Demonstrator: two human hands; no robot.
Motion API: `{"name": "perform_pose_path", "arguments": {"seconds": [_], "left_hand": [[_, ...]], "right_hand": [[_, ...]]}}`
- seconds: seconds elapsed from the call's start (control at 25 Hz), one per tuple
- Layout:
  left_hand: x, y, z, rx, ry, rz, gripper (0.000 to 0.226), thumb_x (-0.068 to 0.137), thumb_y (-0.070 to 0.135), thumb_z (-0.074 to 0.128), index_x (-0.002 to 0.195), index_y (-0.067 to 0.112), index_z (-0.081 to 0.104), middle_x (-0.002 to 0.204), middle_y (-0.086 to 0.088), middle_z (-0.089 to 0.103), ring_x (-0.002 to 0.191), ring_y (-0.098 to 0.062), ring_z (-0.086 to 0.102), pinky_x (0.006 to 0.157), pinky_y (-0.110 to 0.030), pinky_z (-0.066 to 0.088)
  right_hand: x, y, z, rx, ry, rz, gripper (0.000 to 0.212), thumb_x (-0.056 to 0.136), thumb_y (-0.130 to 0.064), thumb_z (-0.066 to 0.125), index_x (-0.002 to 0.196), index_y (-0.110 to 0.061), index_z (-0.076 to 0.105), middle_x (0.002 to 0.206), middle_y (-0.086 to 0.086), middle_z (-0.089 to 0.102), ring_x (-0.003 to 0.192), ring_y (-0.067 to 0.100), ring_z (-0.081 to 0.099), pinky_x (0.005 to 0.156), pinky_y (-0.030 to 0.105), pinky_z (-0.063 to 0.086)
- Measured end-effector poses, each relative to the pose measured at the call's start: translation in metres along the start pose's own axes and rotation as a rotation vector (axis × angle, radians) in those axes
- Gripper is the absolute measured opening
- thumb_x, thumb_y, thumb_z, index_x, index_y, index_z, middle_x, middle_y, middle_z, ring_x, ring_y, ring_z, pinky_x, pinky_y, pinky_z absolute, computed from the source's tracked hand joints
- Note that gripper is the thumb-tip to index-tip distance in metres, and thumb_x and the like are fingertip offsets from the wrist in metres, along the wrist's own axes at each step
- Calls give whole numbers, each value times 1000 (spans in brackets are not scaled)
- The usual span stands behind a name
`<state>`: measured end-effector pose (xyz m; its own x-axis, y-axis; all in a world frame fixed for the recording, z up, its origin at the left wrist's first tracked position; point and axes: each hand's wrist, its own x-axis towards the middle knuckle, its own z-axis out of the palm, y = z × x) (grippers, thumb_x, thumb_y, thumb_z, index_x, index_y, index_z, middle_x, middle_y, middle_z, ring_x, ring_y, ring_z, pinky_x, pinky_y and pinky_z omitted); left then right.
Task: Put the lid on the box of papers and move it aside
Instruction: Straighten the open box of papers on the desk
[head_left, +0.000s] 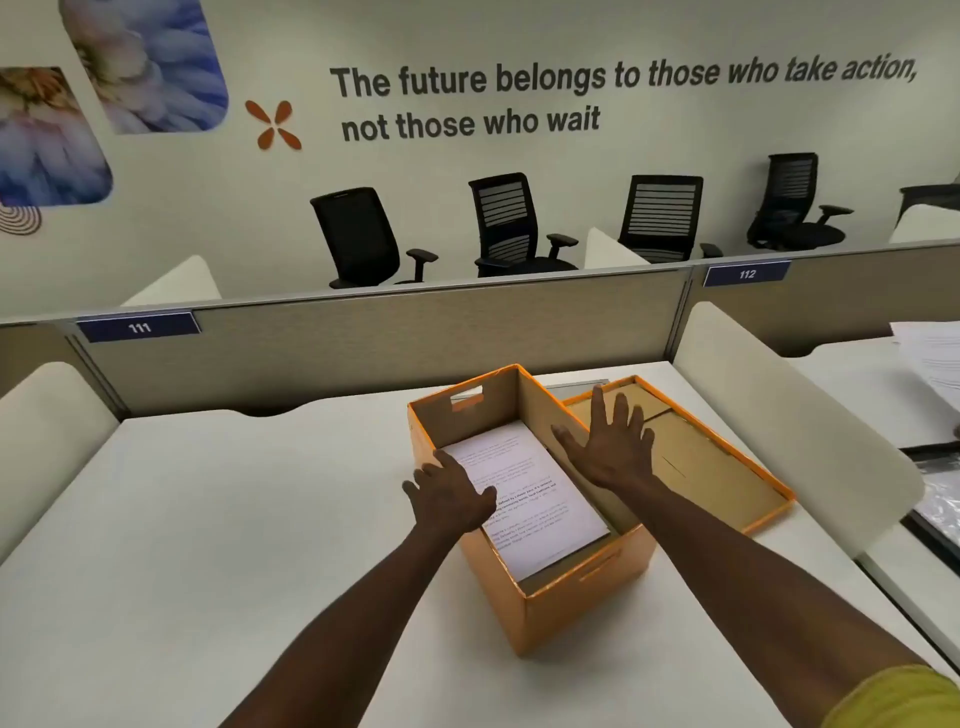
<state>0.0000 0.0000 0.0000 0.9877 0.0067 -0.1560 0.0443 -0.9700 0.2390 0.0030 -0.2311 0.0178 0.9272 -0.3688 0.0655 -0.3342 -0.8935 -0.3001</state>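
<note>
Open orange box (566, 608) of papers (530, 499), lid (727, 467) upturned just beside.

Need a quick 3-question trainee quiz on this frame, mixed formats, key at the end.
1. True or false: the lid is already on the orange box.
2. Where does the lid lie relative to the box? A) to its right, inside facing up B) leaning on the partition C) under the box
3. Fill in: the stack inside the box is printed ____.

Key:
1. False. The box is open.
2. A. The right hand is spread above the lid, holding nothing.
3. Papers. The left hand rests at the box's left rim, on their edge.
</note>
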Motion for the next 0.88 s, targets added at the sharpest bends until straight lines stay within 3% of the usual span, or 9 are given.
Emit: {"name": "perform_pose_path", "arguments": {"seconds": [0.08,0.16,0.24,0.32,0.4,0.64,0.76,0.88], "left_hand": [[-4,2,5,-42,-40,22,104,89,57,57,160,5,1,144,-15,56,134,-37,53,118,-59,30],[-5,-3,10,-98,-14,26,103,88,43,63,161,8,-1,125,-11,64,116,-30,64,112,-54,42],[-5,-7,9,-189,-15,29,103,86,32,67,161,10,1,114,-12,66,103,-29,68,97,-46,56],[1,-17,6,-285,7,53,101,85,23,68,160,10,3,111,-17,68,97,-33,70,85,-41,60],[11,-33,-1,-370,23,70,95,87,20,66,161,11,7,113,-22,68,101,-39,69,82,-40,57],[26,-84,-4,-583,30,90,79,94,21,68,160,15,25,141,-20,62,129,-40,59,103,-50,52],[37,-95,-14,-651,36,63,77,93,23,71,159,17,31,149,-17,56,135,-39,55,106,-54,49],[37,-104,-18,-622,63,58,77,90,31,74,156,14,38,150,-16,55,135,-38,56,107,-52,49]], "right_hand": [[-1,5,2,-43,-85,61,103,83,-86,28,160,-26,-2,165,17,16,148,47,20,114,61,23],[-3,12,6,-48,-156,98,103,83,-85,32,160,-21,9,148,17,46,129,40,52,103,53,46],[-8,13,8,-43,-154,94,93,85,-81,37,150,-15,36,128,12,63,110,31,65,86,41,56],[-13,15,12,4,-115,101,78,85,-76,45,132,-15,57,120,8,67,105,29,66,80,35,55],[-22,15,17,90,-106,112,67,86,-65,56,131,-16,60,123,8,68,110,31,65,82,36,53],[-61,13,39,431,-30,-4,42,92,-24,64,133,-20,65,124,3,72,110,24,68,93,33,51],[-67,6,44,553,-44,-32,40,93,-25,66,133,-21,65,125,0,71,98,17,73,93,37,56],[-71,12,51,676,-41,5,43,93,-39,67,130,-18,67,120,-1,73,95,12,70,89,31,55]]}}
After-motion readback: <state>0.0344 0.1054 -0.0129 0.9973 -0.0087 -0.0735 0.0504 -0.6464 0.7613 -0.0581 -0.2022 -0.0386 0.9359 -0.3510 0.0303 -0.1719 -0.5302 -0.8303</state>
